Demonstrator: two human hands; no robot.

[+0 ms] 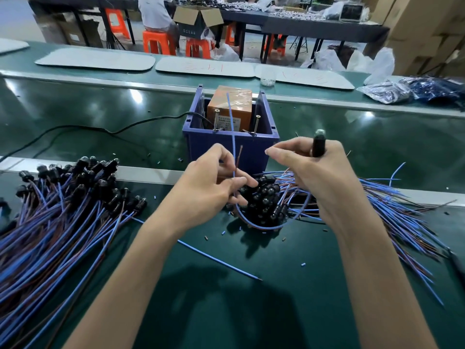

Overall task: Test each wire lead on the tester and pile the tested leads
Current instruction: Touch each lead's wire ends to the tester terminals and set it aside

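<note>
Green bench (251, 311): two hands, left (214, 187) pinching two wires (234, 157), right (319, 177) gripping one lead (319, 144).

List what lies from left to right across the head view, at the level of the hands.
pile of leads on the left → left hand → heap of black lamp heads → right hand → spread of leads on the right
</note>
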